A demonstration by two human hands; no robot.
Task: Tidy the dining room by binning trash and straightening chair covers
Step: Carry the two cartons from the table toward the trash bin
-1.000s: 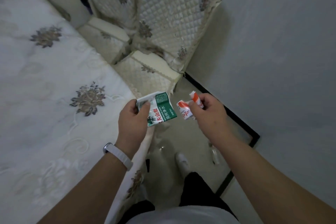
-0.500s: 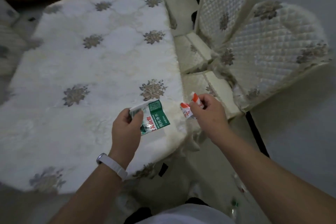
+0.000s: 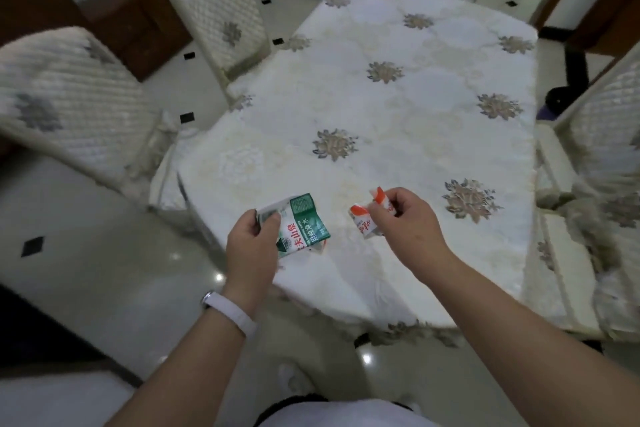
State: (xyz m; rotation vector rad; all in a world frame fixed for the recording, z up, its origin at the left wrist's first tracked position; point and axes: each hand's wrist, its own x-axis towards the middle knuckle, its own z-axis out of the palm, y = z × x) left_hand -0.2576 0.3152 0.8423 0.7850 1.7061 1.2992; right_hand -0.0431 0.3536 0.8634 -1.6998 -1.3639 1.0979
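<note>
Nearest us, our left hand (image 3: 251, 246) pinches a crumpled green-and-white label (image 3: 304, 224) between thumb and curled fingers. Our right hand (image 3: 405, 222) grips a red-and-white wrapper (image 3: 363, 218). Both scraps hang apart above the near edge of the cloth-covered worktop (image 3: 398, 121). Beyond, at its left side, stands a quilted chair cover (image 3: 69, 97).

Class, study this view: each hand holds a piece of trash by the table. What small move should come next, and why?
Probably turn from the table to find a bin: the left hand grips the green-and-white label, the right hand pinches the red-and-white wrapper, and no bin shows in this view.
</note>
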